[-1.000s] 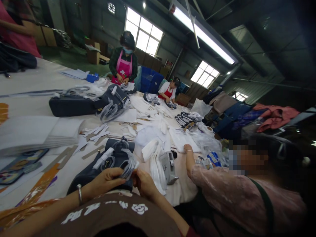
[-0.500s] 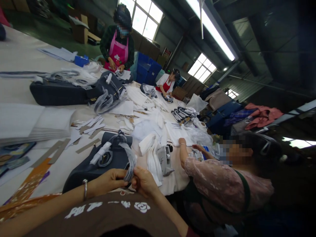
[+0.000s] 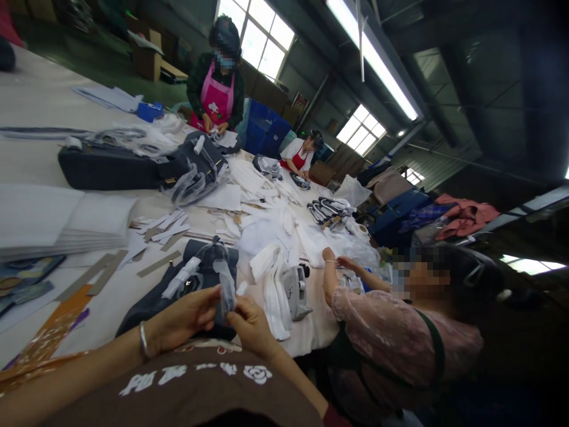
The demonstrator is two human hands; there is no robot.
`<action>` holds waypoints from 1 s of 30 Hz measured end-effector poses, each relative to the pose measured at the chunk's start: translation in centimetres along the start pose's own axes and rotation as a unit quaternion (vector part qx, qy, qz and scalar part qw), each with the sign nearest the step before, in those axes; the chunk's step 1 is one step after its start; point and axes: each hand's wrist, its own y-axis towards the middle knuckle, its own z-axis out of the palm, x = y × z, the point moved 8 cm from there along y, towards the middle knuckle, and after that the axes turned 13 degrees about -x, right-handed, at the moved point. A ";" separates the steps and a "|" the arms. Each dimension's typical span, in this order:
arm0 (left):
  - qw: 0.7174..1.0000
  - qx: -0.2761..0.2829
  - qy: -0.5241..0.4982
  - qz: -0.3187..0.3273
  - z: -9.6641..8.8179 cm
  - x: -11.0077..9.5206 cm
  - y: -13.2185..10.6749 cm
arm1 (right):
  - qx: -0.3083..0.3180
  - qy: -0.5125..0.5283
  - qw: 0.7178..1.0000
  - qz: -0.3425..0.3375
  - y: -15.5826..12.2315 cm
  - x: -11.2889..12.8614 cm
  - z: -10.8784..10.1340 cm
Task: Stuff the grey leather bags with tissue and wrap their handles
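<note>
A dark navy handbag (image 3: 149,299) lies on the table right in front of me. Clear plastic wraps its looped handle (image 3: 226,283), which rises from the bag between my hands. My left hand (image 3: 189,317), with a bangle at the wrist, pinches the wrapped handle from the left side. On the other side, my right hand (image 3: 254,325) grips its lower end between thumb and fingers. A white-wrapped piece (image 3: 182,277) rests on top of the bag. My fingers partly hide the handle's lower end.
White padding strips (image 3: 273,290) and a grey tape dispenser (image 3: 294,292) stand to the right. Stacked white foam sheets (image 3: 93,222) and grey card strips (image 3: 91,277) lie left. More navy bags (image 3: 111,169) sit behind. A co-worker in pink (image 3: 386,320) works close at my right.
Both hands have shifted slightly up along the wrapped handle, which now hangs straighter and less curved between them. The co-worker's farther hand on the right has moved closer to the other.
</note>
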 end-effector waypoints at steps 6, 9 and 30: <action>0.993 -0.100 -0.058 0.005 -1.1 -0.2 0.6 | -0.018 -0.192 0.970 -0.149 0.5 -0.2 0.3; 0.991 -0.123 0.001 0.057 -1.7 -0.4 0.8 | -0.043 -0.156 0.982 -0.095 1.2 -2.0 -0.2; 0.638 -0.137 0.722 0.231 -2.2 -0.2 1.7 | 0.036 0.087 0.963 0.252 3.4 -7.5 5.7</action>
